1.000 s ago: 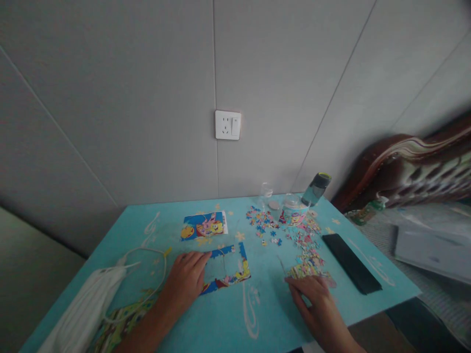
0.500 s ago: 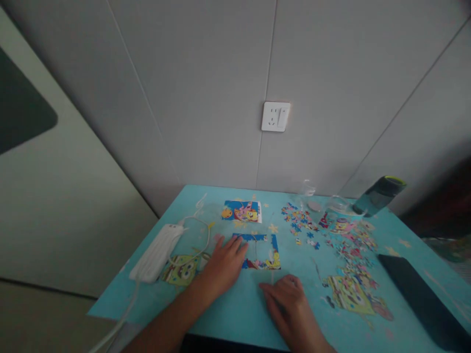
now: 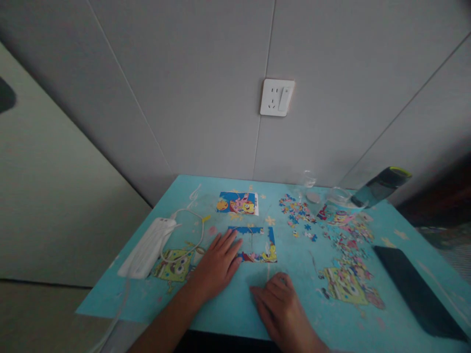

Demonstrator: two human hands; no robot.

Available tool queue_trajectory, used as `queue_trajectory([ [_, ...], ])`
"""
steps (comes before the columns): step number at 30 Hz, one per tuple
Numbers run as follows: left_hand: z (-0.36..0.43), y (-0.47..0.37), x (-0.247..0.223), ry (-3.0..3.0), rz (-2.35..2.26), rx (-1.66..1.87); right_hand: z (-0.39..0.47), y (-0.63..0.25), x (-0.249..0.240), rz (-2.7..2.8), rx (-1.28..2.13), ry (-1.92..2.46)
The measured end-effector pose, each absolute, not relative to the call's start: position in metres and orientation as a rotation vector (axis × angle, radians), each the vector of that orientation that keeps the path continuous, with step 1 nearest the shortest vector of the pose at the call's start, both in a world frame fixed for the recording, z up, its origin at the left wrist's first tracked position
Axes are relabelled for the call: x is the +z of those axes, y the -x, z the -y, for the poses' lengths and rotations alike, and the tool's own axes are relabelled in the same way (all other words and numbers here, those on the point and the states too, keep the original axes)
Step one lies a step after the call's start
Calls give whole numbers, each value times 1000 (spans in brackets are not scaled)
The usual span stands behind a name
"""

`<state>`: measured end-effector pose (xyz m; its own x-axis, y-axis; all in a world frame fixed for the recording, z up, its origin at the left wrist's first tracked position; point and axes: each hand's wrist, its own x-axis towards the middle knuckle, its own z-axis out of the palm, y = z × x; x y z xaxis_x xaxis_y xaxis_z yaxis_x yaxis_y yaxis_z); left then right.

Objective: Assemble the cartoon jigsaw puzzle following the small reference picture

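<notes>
A partly joined jigsaw puzzle (image 3: 272,245) lies in the middle of the table, its blue and coloured strips running along the top, right and bottom around bare tabletop. My left hand (image 3: 221,260) rests flat with fingers stretched, covering the puzzle's left side. Below the puzzle, apart from it, my right hand (image 3: 277,304) lies on the table with its fingers curled in and the thumb pointing left; what the fingers hold, if anything, is hidden. Behind the puzzle is a picture card (image 3: 237,203) of cartoon figures. Loose jigsaw pieces (image 3: 298,212) are scattered to the right.
A white power strip (image 3: 147,247) with a cable stands at the left. Clear plastic containers (image 3: 338,197), a round lid (image 3: 312,197) and a tilted dark bottle (image 3: 380,186) are at the back right. A long dark flat object (image 3: 408,284) lies along the right.
The view has shifted slightly, with the wall socket higher in the picture. My left hand's fingers lie a little flatter beside the puzzle. My right hand stays in nearly the same curled pose.
</notes>
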<state>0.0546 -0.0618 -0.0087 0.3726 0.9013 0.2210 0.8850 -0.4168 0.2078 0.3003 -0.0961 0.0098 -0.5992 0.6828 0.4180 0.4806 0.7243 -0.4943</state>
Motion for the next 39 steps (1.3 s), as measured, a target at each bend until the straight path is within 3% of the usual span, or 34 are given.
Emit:
queue_trajectory([
  [10,65,-48,-11,-2651,-1620,365,88,-318,19,2403,423,811],
  [19,64,-43,-20,-2713,-1625,322,49,-386,29,2317,393,1241],
  [28,68,-46,-4,-2630,-1654,120,39,-374,30,2360,748,924],
  [39,67,-75,16,-2459,-1730,345,32,-376,21,2230,682,999],
])
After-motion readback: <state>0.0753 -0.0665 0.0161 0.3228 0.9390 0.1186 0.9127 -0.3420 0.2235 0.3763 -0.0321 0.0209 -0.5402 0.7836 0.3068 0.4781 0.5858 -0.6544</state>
